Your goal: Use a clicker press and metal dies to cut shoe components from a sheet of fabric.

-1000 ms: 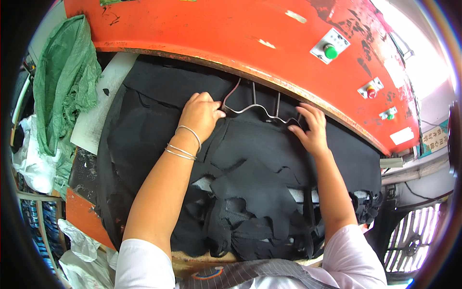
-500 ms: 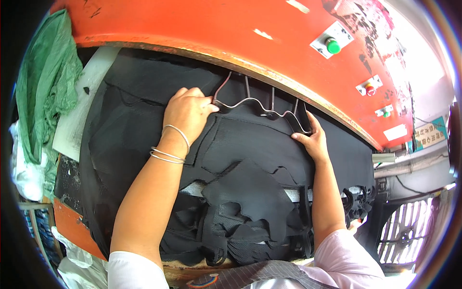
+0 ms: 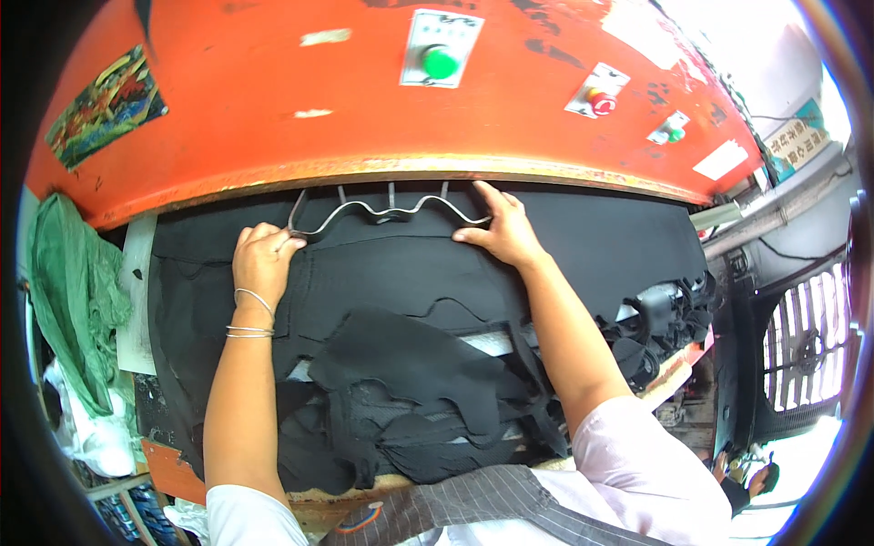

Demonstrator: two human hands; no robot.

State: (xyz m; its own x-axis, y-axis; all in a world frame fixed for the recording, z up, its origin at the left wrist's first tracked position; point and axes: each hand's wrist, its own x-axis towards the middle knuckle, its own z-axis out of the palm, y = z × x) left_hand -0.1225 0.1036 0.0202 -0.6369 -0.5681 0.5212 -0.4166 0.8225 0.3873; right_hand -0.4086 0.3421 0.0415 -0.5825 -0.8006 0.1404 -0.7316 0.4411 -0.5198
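A wavy metal cutting die (image 3: 375, 207), with upright bars across its frame, stands on black fabric (image 3: 382, 273); its far part is hidden under the orange machine's edge. My left hand (image 3: 264, 264), with bangles at the wrist, grips the die's left corner between thumb and fingers. At the other end, my right hand (image 3: 506, 227) holds the die's right corner, thumb on the near side and fingers reaching toward the machine. Between me and the die lie cut black fabric scraps (image 3: 410, 373) in a loose heap.
The orange machine (image 3: 364, 127) spans the far side, bearing a green button (image 3: 439, 62) and a red button (image 3: 601, 102). Green cloth (image 3: 77, 291) hangs at the left. A large fan (image 3: 806, 350) stands at the right, and another person (image 3: 748, 480) shows at lower right.
The view has turned, so the machine, fabric and hands appear shifted left. Both hands keep their hold on the die, which now lies more level across the picture.
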